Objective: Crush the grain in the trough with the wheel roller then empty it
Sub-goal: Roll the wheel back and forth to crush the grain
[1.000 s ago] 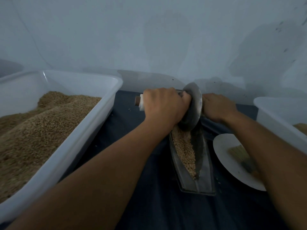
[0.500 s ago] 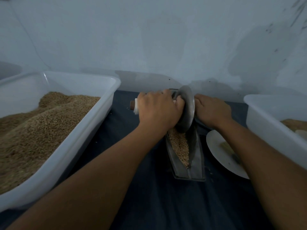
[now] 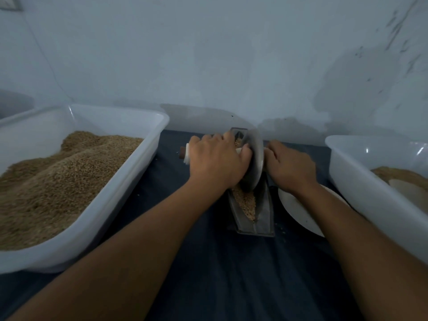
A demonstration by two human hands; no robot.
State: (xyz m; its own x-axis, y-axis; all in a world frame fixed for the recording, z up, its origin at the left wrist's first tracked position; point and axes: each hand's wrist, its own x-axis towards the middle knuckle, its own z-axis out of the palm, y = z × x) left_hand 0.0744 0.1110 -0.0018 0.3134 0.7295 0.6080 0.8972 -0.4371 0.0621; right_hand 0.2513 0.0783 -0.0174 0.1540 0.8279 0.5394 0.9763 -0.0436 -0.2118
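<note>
A narrow metal trough [image 3: 262, 216] lies on the dark cloth, holding tan grain [image 3: 245, 203]. A steel wheel roller [image 3: 254, 162] stands upright in the trough near its far half. My left hand [image 3: 216, 162] grips the roller's left handle, whose white and brown end [image 3: 184, 154] sticks out past my knuckles. My right hand [image 3: 290, 167] grips the right handle, which is hidden under the fingers. Grain shows both in front of the wheel and a little behind it.
A large white tub [image 3: 120, 198] heaped with grain stands at the left. Another white tub [image 3: 361, 181] with some grain sits at the right. A white plate [image 3: 298, 214] lies between the trough and the right tub. A wall rises close behind.
The wheel has rolled away from me toward the trough's far end, with both hands travelling along. The view has shifted, showing more of the right tub.
</note>
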